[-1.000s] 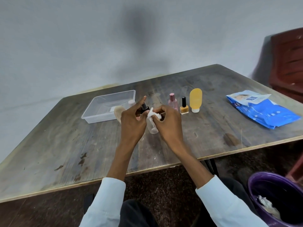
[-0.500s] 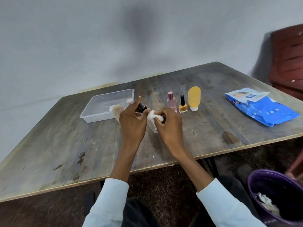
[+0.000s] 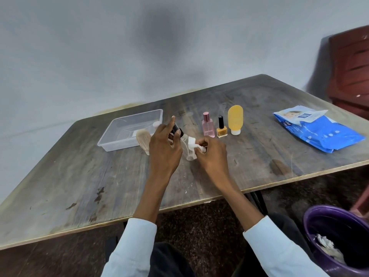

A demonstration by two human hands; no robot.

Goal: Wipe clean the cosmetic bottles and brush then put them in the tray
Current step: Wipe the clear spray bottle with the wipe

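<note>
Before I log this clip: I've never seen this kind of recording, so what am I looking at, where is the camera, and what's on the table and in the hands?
There is no robot here. A person wears one wide-angle camera on the head, looking down at their own two bare hands. The left hand grips a clear bottle near its black cap, and the right hand pinches a white wipe against it. On the wooden table stand a pink bottle, an orange nail polish bottle and a yellow tube. A clear plastic tray sits at the left, with a brush in front of it. A blue wipes pack lies at the right, and a purple bin stands on the floor.
</note>
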